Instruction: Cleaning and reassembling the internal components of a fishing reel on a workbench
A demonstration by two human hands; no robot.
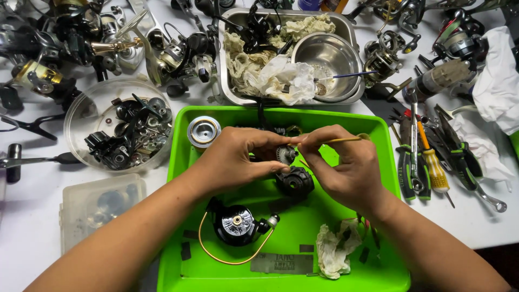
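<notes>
Over a bright green tray (373,130), my left hand (235,159) pinches a small toothed metal gear (284,154) between thumb and fingers. My right hand (343,162) holds a thin brush with a yellowish handle (346,139), its tip at the gear. Just below the hands a black round reel part (294,182) lies in the tray. Nearer to me a black reel rotor with a gold wire bail (236,226) rests on the tray floor. A silver spool (204,131) sits at the tray's far left corner.
A crumpled rag (335,250) lies in the tray's near right. Behind it stands a steel pan (230,81) with rags and a steel bowl (330,57). A clear round dish of dark parts (121,130), fishing reels (178,54), pliers and screwdrivers (427,162) crowd the white table.
</notes>
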